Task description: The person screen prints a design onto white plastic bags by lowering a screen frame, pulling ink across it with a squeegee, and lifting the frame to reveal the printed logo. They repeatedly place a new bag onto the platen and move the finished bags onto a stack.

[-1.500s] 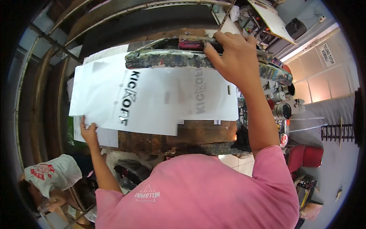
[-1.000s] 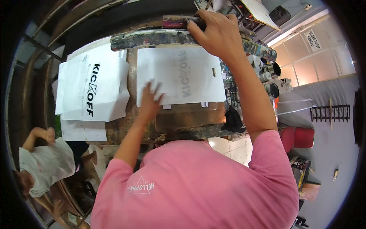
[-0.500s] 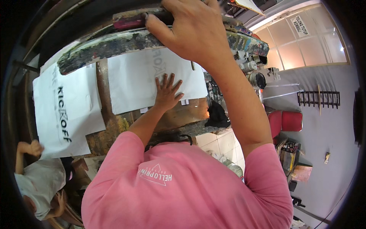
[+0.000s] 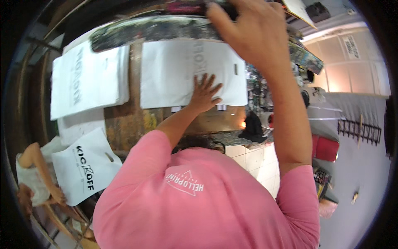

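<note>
The left hand (image 4: 205,94), fingers spread wide, holding nothing, lies flat on a white slot-handled bag (image 4: 168,74) on the bench (image 4: 124,122). Beyond, the right hand (image 4: 259,33) is at a paint-crusted screen frame (image 4: 153,31); its grip I cannot tell.

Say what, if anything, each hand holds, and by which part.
Left hand: nothing, resting on the white rectangular bag. Right hand: seemingly the long paint-stained bar, right of its middle.

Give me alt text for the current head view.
A person in a pink shirt rests a spread left hand on a flat white bag on a stained worktable, right hand at a paint-smeared frame. More white bags lie at left; a co-worker holds a printed bag.
</note>
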The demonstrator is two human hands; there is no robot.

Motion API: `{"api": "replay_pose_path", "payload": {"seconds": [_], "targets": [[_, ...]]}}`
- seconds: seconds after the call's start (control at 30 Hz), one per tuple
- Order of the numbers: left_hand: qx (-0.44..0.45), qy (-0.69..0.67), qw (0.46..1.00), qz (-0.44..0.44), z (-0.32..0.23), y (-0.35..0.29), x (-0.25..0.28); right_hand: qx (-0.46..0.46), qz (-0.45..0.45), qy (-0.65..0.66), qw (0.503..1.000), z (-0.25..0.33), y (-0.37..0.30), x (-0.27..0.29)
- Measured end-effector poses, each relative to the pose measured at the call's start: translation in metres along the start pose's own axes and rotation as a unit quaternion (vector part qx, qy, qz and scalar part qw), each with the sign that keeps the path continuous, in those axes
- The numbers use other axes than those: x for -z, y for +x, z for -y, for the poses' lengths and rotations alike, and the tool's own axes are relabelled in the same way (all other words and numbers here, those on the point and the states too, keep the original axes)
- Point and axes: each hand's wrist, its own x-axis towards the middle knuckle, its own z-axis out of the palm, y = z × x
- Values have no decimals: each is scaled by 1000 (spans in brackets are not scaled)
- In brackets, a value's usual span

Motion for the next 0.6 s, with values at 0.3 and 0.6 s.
{"api": "replay_pose_path", "payload": {"seconds": [0.3,0.6], "targets": [[40,16,999,17,-19,-8,11,-2,-17,3,1000,11,-5,3],[-125,-3,987,98,-47,33,-11,17,-24,-5,1000,4,-5,1]]}}
